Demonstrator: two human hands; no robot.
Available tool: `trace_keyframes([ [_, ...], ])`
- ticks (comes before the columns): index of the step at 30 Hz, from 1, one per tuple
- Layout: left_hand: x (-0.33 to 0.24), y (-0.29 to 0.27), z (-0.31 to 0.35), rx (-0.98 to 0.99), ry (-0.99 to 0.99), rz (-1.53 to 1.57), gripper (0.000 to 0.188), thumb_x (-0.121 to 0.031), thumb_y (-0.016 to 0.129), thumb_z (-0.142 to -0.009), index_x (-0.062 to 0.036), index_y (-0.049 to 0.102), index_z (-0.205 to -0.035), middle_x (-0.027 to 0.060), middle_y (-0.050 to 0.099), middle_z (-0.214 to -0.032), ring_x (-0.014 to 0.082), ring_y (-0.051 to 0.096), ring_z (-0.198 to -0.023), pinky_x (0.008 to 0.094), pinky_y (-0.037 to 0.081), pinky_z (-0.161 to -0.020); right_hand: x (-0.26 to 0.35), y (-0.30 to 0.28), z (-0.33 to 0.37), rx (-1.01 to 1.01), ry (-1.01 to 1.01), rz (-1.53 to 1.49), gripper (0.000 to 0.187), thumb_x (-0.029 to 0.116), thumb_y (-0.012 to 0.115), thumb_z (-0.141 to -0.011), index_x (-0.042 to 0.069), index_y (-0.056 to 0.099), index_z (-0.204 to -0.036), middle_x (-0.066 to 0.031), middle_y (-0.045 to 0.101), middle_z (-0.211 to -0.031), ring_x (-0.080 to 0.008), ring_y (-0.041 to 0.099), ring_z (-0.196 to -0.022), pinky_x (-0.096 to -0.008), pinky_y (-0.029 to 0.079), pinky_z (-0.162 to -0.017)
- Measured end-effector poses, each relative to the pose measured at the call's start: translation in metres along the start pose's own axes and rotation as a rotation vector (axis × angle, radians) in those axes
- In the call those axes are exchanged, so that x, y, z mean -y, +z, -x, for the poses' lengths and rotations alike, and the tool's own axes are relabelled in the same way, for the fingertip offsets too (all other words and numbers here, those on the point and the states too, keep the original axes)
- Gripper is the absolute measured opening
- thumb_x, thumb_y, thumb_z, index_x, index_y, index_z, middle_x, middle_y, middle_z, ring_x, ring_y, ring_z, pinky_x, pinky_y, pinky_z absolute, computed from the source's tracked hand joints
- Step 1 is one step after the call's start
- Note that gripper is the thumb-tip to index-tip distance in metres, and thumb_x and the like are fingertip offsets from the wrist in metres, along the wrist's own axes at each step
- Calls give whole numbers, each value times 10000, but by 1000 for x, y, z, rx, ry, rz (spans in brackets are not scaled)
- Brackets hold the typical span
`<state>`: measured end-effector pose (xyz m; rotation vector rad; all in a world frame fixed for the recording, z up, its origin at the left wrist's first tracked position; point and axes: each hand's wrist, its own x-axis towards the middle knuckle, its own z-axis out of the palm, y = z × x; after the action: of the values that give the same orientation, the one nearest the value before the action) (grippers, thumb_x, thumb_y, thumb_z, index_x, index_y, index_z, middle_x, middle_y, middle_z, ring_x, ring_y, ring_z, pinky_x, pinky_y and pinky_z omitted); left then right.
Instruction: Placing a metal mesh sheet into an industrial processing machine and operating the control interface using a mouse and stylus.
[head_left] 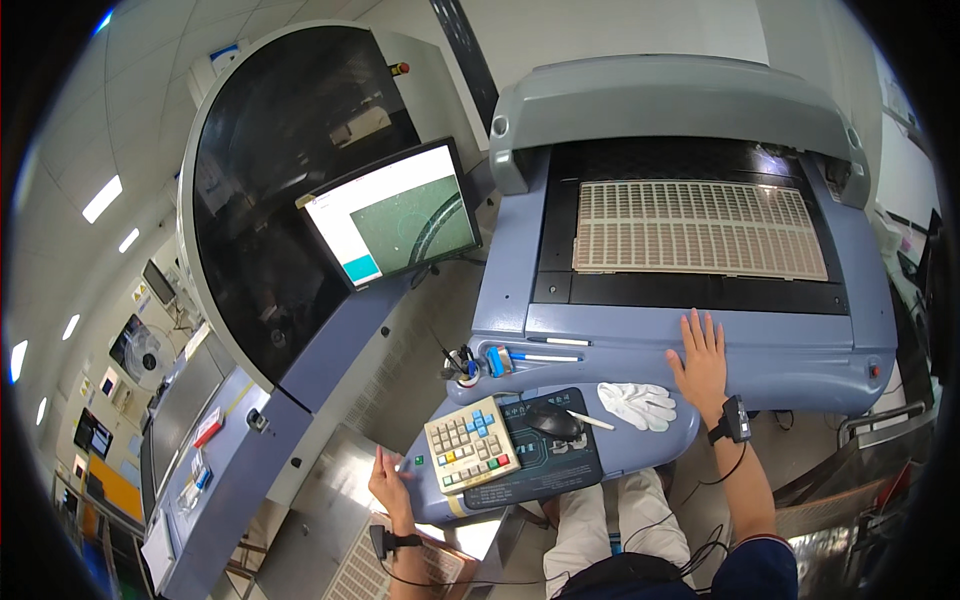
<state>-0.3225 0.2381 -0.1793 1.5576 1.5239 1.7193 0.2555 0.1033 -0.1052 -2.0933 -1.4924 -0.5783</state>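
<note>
My right hand (702, 363) lies flat on the blue-grey front ledge (610, 318) of a machine, fingers spread, holding nothing. Beyond the fingertips, a perforated tan panel (700, 230) with a grid of small cells rests on the machine's black bed (560, 291). My left hand (391, 484) is at the left edge of the small desk, beside a green button (419, 461); its fingers are slightly bent and apart from the thumb, with nothing visible in them. Nearest to it is a cream keypad (472, 444) with coloured keys. A white glove (637, 405) lies left of my right hand.
A black mouse (554, 422) and a white pen (592, 421) lie on a dark mat (540, 465). Pens and a blue-and-white item (499, 361) sit on the ledge. A monitor (400, 215) stands at left before a dark-windowed machine (290, 190). More panels (385, 567) lie below my left arm.
</note>
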Motion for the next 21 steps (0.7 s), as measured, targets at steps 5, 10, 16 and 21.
trace_keyframes([
  [5, -14, 2, 11, -35, -2, -63, 415, -46, 464, -998, 43, 548, -1395, 218, 751, -853, 129, 673, -565, 232, 489, -473, 1, -3, 0, -26, 12, 30, 584, 335, 533, -1005, 12, 440, -1482, -187, 375, -1575, -404, 288, -1476, -550, 185, -1219],
  [10, 28, -23, 6, 25, 190, -423, 407, -18, 476, -941, 69, 598, -1319, 258, 738, -983, 177, 709, -656, 351, 538, -821, 6, 4, 0, -124, 4, 16, 467, 283, 522, -1016, 25, 540, -1405, -169, 470, -1512, -395, 368, -1434, -534, 243, -1207],
  [16, -44, 3, 11, -15, -213, 76, 297, -59, 509, -939, 51, 735, -1096, 259, 676, -1235, 312, 655, -1127, 433, 345, -1132, 0, 6, 3, -132, 25, 63, 441, 254, 509, -1019, 31, 554, -1396, -166, 503, -1488, -381, 383, -1430, -525, 255, -1204],
  [21, -16, -9, 7, 137, 116, -218, 349, -181, 479, -1001, -4, 773, -1066, 216, 625, -1356, 304, 493, -1344, 405, 365, -1111, 5, 8, 0, -135, 27, 66, 423, 242, 501, -1022, 41, 567, -1388, -149, 507, -1491, -363, 392, -1433, -509, 263, -1205],
])
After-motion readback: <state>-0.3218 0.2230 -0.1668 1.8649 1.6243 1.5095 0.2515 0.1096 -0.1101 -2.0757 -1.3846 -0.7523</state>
